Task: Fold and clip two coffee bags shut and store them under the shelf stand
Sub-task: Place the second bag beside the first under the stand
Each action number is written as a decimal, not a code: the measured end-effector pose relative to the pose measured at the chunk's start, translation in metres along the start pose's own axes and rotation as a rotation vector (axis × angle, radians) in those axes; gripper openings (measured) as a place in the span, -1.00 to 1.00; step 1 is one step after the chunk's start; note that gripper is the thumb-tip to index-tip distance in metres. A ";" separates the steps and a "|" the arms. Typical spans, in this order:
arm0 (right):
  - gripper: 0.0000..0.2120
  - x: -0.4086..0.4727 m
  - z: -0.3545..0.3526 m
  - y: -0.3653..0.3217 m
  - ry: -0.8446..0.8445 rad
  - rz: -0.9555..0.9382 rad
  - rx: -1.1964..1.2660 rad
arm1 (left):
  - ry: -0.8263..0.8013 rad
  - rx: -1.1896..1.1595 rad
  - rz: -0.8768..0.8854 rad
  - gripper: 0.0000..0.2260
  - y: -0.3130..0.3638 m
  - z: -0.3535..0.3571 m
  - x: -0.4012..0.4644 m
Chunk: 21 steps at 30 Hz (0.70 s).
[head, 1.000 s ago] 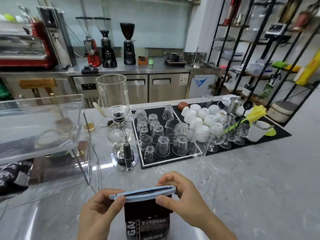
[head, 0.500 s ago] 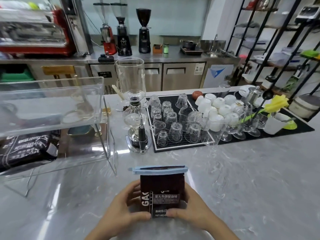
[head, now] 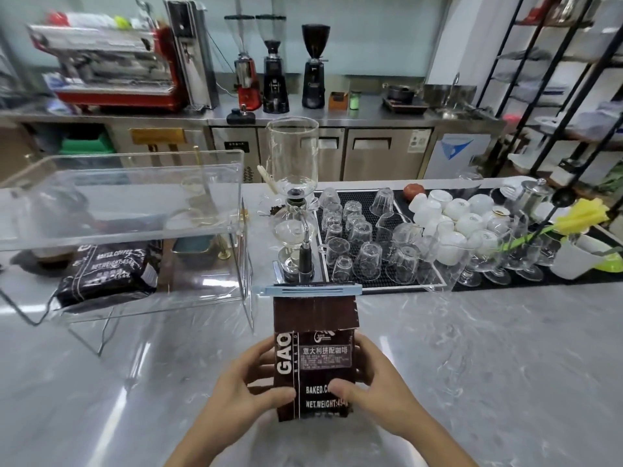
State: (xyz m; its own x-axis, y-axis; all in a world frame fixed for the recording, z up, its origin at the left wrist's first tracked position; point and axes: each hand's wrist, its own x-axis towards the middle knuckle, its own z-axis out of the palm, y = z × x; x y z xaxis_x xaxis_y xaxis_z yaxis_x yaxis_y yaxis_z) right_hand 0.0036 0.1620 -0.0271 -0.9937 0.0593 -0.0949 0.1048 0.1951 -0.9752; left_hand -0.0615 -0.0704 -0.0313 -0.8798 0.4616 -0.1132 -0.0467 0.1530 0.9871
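Observation:
A dark brown coffee bag (head: 315, 332) stands upright on the grey counter in front of me, its folded top held by a light blue clip (head: 310, 290). My left hand (head: 246, 389) grips the bag's lower left side and my right hand (head: 374, 385) grips its lower right side, thumbs on the front. A second dark coffee bag (head: 104, 274) lies flat under the clear acrylic shelf stand (head: 128, 197) at the left; whether it carries a clip is hidden.
A glass siphon coffee maker (head: 295, 197) stands just behind the bag. Right of it, a black mat (head: 381, 284) holds several upturned glasses, white cups and a kettle. The stand's thin legs (head: 247, 298) are close to the bag's left.
My hands slid down from the clip at the bag's top to its lower sides. The view rose and swung left, bringing the shelf stand and the bag under it into view.

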 end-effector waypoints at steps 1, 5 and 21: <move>-0.34 0.000 0.002 -0.001 -0.006 0.000 0.003 | 0.008 -0.001 0.000 -0.32 0.001 -0.002 -0.003; -0.29 0.001 0.012 -0.005 -0.056 -0.011 0.023 | 0.052 -0.015 0.008 -0.35 0.002 -0.011 -0.015; -0.65 -0.021 0.080 -0.011 -0.307 0.016 0.194 | 0.236 -0.113 0.017 -0.36 0.004 -0.075 -0.082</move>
State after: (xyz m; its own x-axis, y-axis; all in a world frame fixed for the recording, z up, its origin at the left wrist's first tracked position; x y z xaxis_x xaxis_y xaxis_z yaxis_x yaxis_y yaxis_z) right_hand 0.0204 0.0805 -0.0306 -0.9605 -0.2420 -0.1374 0.1403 0.0055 -0.9901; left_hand -0.0253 -0.1732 -0.0097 -0.9664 0.2444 -0.0797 -0.0714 0.0424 0.9965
